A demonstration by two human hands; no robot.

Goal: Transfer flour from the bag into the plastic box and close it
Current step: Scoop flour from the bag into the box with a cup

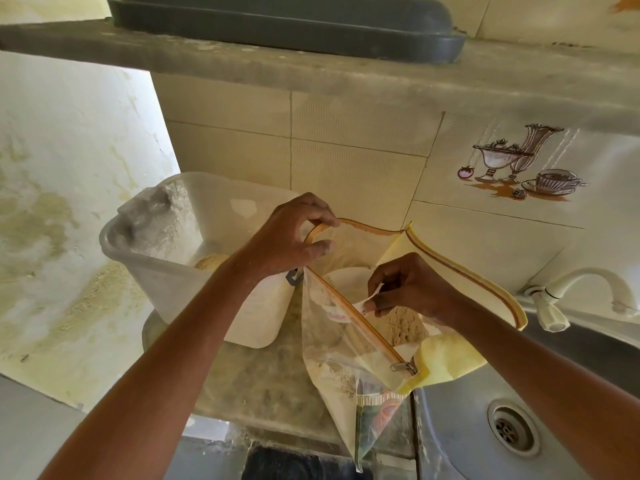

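The clear plastic zip bag with the yellow cloth edge [349,341] stands open on the dusty stone counter [256,379], and a lump of brownish flour [403,325] sits inside it. The bag is tall, and its open mouth runs from near the person toward the wall.

The left hand [291,233] pinches the far rim of the bag and holds the mouth wide. The right hand [412,289] is down inside the mouth, and its fingers pinch a small white thing, maybe a scoop or a bit of paper; I cannot tell which.

The cloudy white plastic box [194,258] sits just left of the bag, touching it. It leans a little, has no lid on, and has flour stuck on its inside wall with a bit of flour at the bottom. So the flour must go left, over the bag rim and under the left arm. I think that arm may get in the way.

On the right is a steel sink [485,431] with a white tap [581,292]. A grey tub [287,26] sits on the shelf above. I see no lid for the box.
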